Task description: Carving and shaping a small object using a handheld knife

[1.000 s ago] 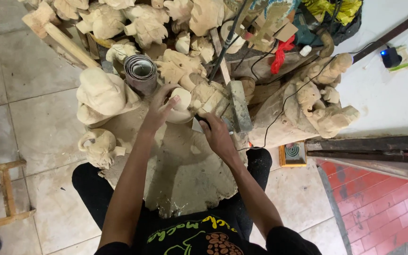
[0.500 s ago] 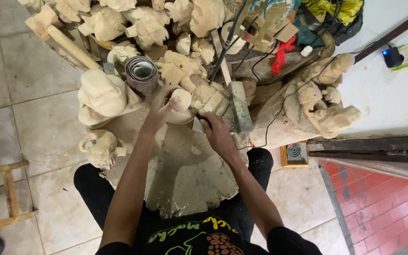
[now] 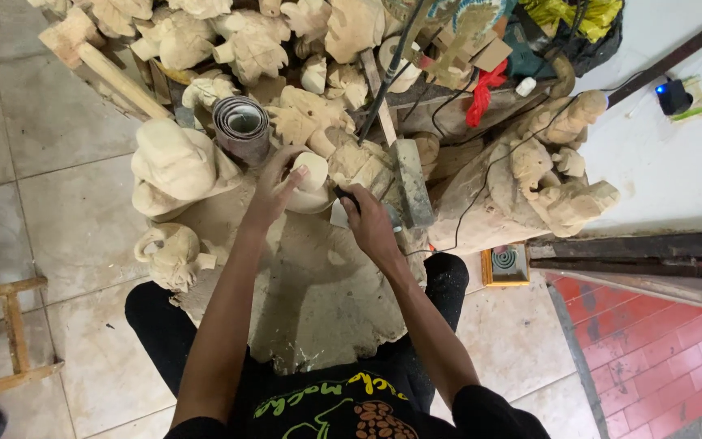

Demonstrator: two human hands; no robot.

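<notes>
Work surface: broad, pale, dust-coated slab [image 3: 318, 301] resting across the lap, seen from above; surface matte, rim ragged.
Surrounding stock: heap of pale, rough-carved wooden figures [image 3: 245, 41] piled beyond the slab; lumpy, unpainted, unsanded in look. Larger carved wooden figure [image 3: 554, 179] at right, a thin black cable draped over it.
Workpiece: small, rounded, pale wooden carving [image 3: 312, 183] at the far edge of the slab, between both hands. Upper face smooth and curved. Judged partly shaped; fine detail not discernible, no finish coat visible.
Progress: judged mid-way. Dust thick on the slab points to much material already removed; smoothing of the small carving appears unfinished, with many rough figures untouched.
Left hand [image 3: 274, 187]: fingers spread and curled over the left side of the small carving, pressing it steady.
Right hand [image 3: 367, 223]: fingers closed around a dark-handled tool [image 3: 344, 197], tip set against the carving's right side; tool type not clear.
Abrasive: grey coiled roll of sandpaper [image 3: 241, 126], standing on end just beyond the left hand.
Floor: pale square tiles [image 3: 50, 162], red brick paving at lower right.
</notes>
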